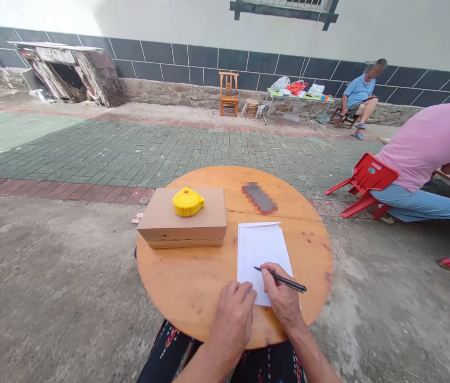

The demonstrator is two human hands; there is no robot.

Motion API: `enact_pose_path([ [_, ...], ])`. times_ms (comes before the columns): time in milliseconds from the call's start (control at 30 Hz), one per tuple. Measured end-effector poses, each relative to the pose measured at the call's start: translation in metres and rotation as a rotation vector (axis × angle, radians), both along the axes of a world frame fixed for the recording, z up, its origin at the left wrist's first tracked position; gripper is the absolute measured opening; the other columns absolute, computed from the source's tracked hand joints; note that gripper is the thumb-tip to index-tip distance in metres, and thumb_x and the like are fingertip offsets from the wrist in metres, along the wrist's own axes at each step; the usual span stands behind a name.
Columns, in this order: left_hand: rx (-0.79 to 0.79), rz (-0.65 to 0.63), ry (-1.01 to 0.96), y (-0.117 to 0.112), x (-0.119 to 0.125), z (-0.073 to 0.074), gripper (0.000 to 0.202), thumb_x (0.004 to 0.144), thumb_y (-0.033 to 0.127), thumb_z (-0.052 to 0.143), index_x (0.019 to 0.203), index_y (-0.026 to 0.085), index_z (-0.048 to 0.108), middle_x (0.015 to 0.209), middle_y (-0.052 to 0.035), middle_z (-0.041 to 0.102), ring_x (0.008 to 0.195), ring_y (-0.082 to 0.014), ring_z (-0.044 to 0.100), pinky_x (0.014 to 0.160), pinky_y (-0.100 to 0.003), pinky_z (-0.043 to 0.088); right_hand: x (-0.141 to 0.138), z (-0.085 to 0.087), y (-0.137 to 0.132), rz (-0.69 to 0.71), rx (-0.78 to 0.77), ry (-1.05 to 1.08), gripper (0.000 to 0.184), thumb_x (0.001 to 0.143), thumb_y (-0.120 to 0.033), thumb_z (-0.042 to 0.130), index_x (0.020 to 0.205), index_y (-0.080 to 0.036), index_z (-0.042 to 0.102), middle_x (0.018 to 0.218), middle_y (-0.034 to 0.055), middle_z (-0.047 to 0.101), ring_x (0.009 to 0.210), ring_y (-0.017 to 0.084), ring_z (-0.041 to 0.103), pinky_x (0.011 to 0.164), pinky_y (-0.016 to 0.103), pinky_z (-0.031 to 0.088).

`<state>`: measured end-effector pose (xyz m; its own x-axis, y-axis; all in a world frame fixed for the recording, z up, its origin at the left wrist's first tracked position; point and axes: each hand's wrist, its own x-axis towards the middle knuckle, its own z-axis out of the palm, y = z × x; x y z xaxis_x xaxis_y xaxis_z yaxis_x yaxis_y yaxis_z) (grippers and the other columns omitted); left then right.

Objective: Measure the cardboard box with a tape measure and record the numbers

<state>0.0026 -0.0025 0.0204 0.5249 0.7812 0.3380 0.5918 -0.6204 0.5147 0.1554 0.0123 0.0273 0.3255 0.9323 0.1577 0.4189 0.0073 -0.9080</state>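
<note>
A white pad of paper (pixel 263 247), with faint print or lines, lies on the round wooden table (pixel 193 287); its top edge is slightly raised. My right hand (pixel 284 298) rests on the pad's lower right part, its fingers pinched round a black pen (pixel 286 281). The pen slants, and its tip is at the paper near the middle. At the pad's lower left edge lies my left hand (pixel 235 311), palm down, fingers loosely bent and touching the paper, nothing visible in it.
On the table's left stands a cardboard box (pixel 185 234) with a yellow round case (pixel 187 202) on top. A blurred dark oblong (pixel 259 198) lies behind the pad. To the right, a person in pink (pixel 428 143) sits on a red chair (pixel 372 175). Another person (pixel 360 93) sits by the wall.
</note>
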Motion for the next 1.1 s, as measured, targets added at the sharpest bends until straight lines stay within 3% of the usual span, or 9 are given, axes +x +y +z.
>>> enact_pose_path([
  [167,0.010,0.000,0.020,0.001,0.001,0.002,0.027,0.086,0.000,0.043,0.100,0.017,0.059,0.120,-0.0061,0.061,0.092,-0.0231,0.049,0.079,-0.041,0.051,0.000,-0.001,-0.001,0.040,0.039,-0.070,0.023,0.091,-0.035,0.051,0.082,-0.018,0.064,0.072,0.0015,0.064,0.062,0.014,0.058,0.060,0.023,0.046],
  [500,0.059,0.035,0.018,0.003,0.003,0.001,0.019,0.092,0.008,0.045,0.092,0.017,0.061,0.116,-0.0050,0.063,0.086,-0.0204,0.049,0.076,-0.036,0.050,-0.005,0.006,0.000,0.059,0.060,-0.167,0.022,0.091,-0.032,0.050,0.081,-0.018,0.064,0.073,0.0024,0.067,0.066,0.016,0.060,0.063,0.025,0.048],
  [1100,0.025,0.031,-0.003,0.003,0.004,0.002,0.017,0.090,0.005,0.048,0.090,0.017,0.061,0.114,-0.0045,0.064,0.085,-0.0197,0.047,0.076,-0.035,0.048,-0.006,0.009,0.001,0.070,0.048,-0.177,0.024,0.091,-0.033,0.048,0.082,-0.018,0.064,0.077,0.0039,0.067,0.068,0.017,0.061,0.066,0.026,0.049],
])
